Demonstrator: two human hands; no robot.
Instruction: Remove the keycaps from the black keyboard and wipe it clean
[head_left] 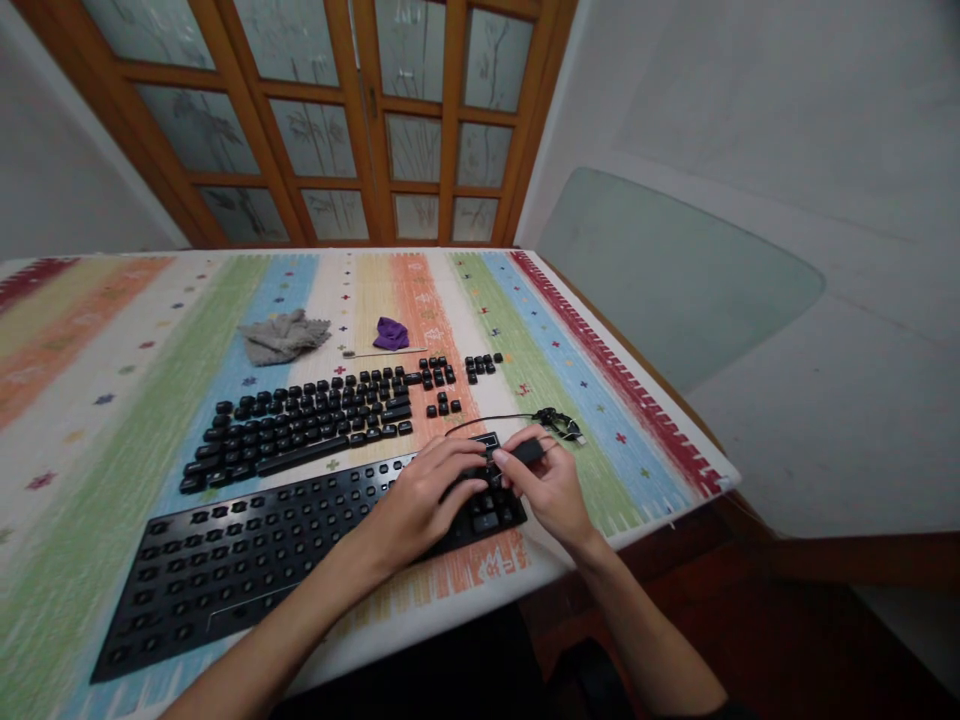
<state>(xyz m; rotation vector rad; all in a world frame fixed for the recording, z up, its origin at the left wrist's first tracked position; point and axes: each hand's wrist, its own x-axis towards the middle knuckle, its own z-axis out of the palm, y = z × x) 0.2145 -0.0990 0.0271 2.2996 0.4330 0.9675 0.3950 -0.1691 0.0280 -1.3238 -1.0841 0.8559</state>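
Note:
A black keyboard (pixel 300 545) with its keycaps off over most of its length lies slanted along the table's near edge. At its right end, the number pad (pixel 486 515) still bears some keys. My left hand (pixel 427 495) rests over that end, fingers stretched forward and thumb apart from them. Just beside it, my right hand (pixel 551 490) pinches a small black block-like piece (pixel 529 452) between thumb and fingers, above the number pad. What its fingertips touch on the keyboard is partly hidden.
Behind the keyboard, loose black keycaps (pixel 307 420) lie in keyboard order. Farther back are a grey cloth (pixel 285 337), a purple cloth (pixel 391 333) and a thin rod-like tool (pixel 386 353). A bundled black cable (pixel 559 422) lies right. The striped tablecloth (pixel 637 440) reaches the table's right edge.

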